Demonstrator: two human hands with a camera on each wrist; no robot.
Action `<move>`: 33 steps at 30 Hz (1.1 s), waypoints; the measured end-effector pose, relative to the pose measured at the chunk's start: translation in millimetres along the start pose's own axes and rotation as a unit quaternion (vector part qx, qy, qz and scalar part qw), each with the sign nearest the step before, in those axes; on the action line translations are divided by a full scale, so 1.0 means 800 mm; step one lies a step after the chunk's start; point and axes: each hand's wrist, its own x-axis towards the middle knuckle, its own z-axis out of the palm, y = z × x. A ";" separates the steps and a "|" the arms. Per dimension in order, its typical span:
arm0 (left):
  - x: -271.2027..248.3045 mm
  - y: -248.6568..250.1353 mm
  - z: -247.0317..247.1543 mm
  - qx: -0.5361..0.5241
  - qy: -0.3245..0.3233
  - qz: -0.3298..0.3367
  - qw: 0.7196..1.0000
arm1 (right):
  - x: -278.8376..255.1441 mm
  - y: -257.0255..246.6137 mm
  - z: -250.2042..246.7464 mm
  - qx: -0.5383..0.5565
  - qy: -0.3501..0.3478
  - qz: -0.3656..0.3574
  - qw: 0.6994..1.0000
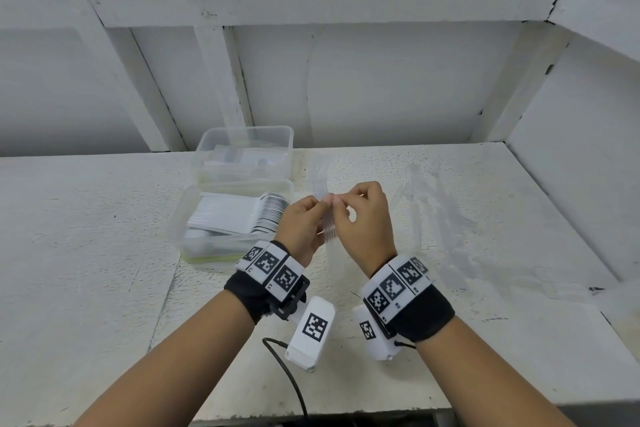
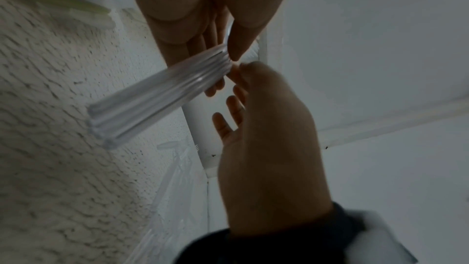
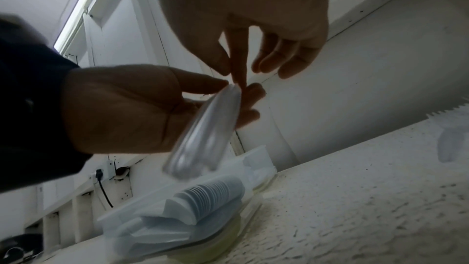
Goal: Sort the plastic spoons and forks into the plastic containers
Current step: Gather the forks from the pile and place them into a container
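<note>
My left hand (image 1: 320, 206) grips a stack of clear plastic cutlery (image 1: 329, 231) by its upper end, above the middle of the table. Its handles point down toward me (image 2: 157, 95). Whether they are spoons or forks I cannot tell. My right hand (image 1: 341, 206) pinches the top of the same stack (image 3: 208, 133) with thumb and forefinger, the other fingers loosely spread. Left of the hands stands a clear container (image 1: 180, 218) with a row of nested spoons (image 1: 270, 212). A second clear container (image 1: 287, 135) stands behind it; its contents are unclear.
Loose clear cutlery (image 1: 433, 215) lies scattered on the table to the right of my hands. A few clear forks (image 1: 320, 167) lie just beyond them. The white table (image 1: 86, 253) meets a wall at the back and right. A black cable (image 1: 291, 374) runs off the front edge.
</note>
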 end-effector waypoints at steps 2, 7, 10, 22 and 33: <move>-0.002 0.002 0.000 0.029 -0.016 -0.013 0.999 | 0.002 -0.001 -0.006 -0.002 -0.052 -0.007 0.999; 0.003 0.008 -0.017 0.209 -0.051 -0.039 0.976 | 0.026 -0.001 -0.037 -0.103 -0.169 -0.067 0.978; 0.006 0.015 -0.028 0.325 -0.107 -0.047 0.938 | 0.046 -0.006 -0.054 -0.199 -0.159 -0.208 0.944; 0.006 0.071 -0.059 0.505 -0.269 -0.080 0.816 | 0.079 -0.025 -0.051 -0.344 -0.452 -0.352 0.744; 0.028 0.130 -0.119 0.510 -0.303 -0.146 0.792 | 0.100 -0.047 -0.012 -0.251 -0.452 -0.340 0.786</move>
